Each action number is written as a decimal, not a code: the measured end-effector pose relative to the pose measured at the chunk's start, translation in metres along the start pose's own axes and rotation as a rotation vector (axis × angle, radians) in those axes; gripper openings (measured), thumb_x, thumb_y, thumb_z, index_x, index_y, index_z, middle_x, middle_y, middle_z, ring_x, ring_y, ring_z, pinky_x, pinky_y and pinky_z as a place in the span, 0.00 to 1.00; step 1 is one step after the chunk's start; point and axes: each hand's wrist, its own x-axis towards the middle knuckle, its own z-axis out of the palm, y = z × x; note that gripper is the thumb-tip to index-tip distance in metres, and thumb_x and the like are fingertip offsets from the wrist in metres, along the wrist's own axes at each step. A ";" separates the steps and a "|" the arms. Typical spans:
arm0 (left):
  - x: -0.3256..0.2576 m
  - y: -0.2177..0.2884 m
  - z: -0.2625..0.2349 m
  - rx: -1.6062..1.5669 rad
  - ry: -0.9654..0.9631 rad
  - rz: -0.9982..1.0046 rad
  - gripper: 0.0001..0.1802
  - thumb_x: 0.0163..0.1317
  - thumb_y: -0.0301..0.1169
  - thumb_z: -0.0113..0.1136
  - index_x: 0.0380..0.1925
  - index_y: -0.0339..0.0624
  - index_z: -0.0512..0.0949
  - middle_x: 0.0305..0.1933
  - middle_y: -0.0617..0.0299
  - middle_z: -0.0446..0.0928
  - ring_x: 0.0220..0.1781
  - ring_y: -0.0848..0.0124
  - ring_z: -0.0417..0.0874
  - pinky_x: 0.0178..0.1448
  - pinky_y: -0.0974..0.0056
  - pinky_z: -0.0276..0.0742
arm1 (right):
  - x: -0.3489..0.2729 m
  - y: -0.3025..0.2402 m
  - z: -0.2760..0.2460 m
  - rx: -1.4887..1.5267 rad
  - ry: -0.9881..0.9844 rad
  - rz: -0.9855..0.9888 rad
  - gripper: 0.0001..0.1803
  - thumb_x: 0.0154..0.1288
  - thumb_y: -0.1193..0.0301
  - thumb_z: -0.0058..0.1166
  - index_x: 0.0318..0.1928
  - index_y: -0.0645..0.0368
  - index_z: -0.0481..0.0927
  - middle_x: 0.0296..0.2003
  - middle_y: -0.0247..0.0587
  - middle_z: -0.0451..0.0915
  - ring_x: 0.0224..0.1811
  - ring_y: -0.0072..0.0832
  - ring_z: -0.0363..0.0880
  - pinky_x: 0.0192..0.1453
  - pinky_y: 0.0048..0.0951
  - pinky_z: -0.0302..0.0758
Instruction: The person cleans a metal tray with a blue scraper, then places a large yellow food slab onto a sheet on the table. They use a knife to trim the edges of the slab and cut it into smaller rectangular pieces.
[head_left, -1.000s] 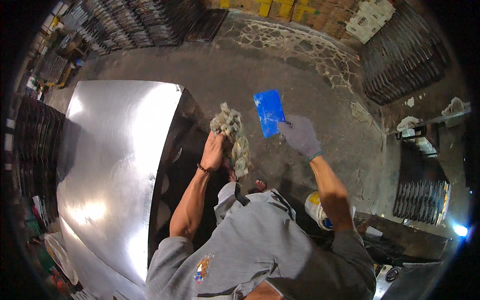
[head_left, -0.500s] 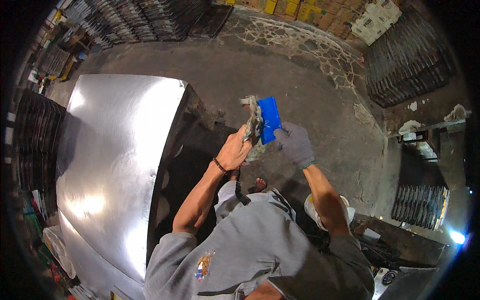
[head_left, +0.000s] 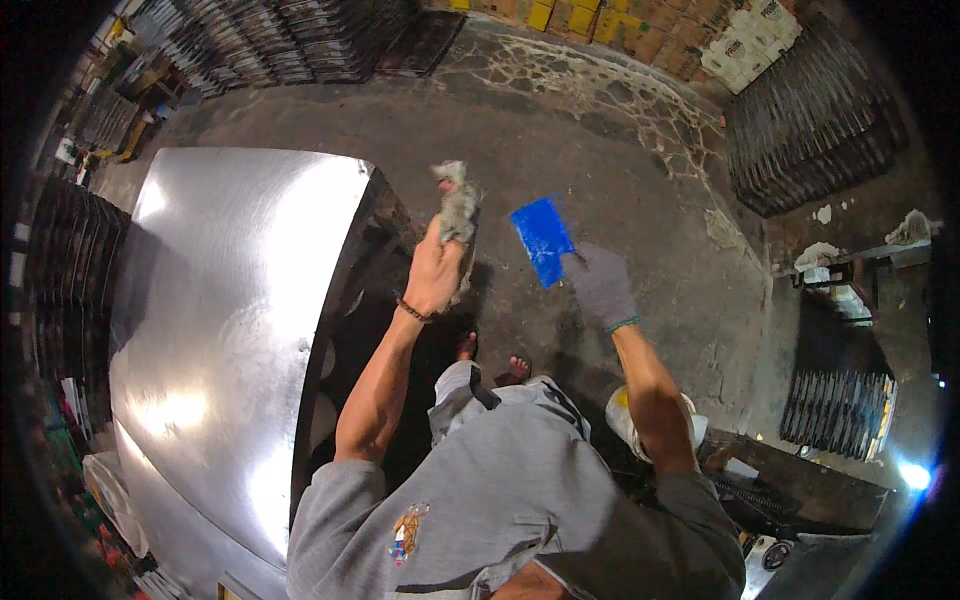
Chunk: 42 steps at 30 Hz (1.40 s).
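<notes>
My bare left hand (head_left: 436,272), with a beaded bracelet at the wrist, is closed around a crumpled, dirty grey-white rag (head_left: 459,208). The rag sticks up past my fingers. My right hand (head_left: 601,284) wears a grey knit glove and pinches the lower corner of a flat blue rectangular scraper (head_left: 542,240), which looks like plastic. Pale smears mark the scraper's face. Rag and scraper are apart, both held in the air over the floor. To the left of my left hand stands a large shiny metal-topped table (head_left: 230,290).
Dark stacked trays (head_left: 815,125) stand at the far right, with more stacks (head_left: 290,40) at the far left. Cardboard boxes (head_left: 660,30) line the back. A white bucket (head_left: 628,425) sits beside my right forearm. The concrete floor (head_left: 600,160) has pale cracked patches.
My left hand has moved left with the rag, away from the scraper. The scraper now tilts with its top further left, while my right hand has shifted only slightly.
</notes>
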 end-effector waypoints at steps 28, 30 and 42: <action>0.008 -0.045 0.009 -0.273 -0.185 -0.210 0.26 0.71 0.26 0.44 0.70 0.40 0.67 0.64 0.59 0.75 0.64 0.69 0.75 0.70 0.61 0.70 | 0.020 -0.023 -0.019 0.459 -0.139 0.385 0.14 0.71 0.63 0.53 0.35 0.62 0.82 0.22 0.33 0.78 0.22 0.19 0.73 0.28 0.26 0.70; 0.012 -0.056 0.004 -0.371 -0.182 -0.145 0.26 0.71 0.26 0.44 0.69 0.38 0.66 0.65 0.57 0.75 0.65 0.67 0.76 0.70 0.60 0.70 | 0.019 -0.023 -0.015 0.443 -0.132 0.337 0.14 0.72 0.62 0.53 0.36 0.60 0.81 0.22 0.31 0.78 0.22 0.17 0.72 0.26 0.25 0.69; 0.013 0.004 0.009 -0.120 -0.156 -0.053 0.24 0.63 0.21 0.49 0.61 0.33 0.72 0.58 0.50 0.79 0.59 0.63 0.81 0.63 0.63 0.73 | 0.015 -0.028 0.007 0.728 -0.111 0.477 0.17 0.74 0.59 0.51 0.38 0.61 0.82 0.29 0.38 0.84 0.26 0.22 0.79 0.30 0.29 0.74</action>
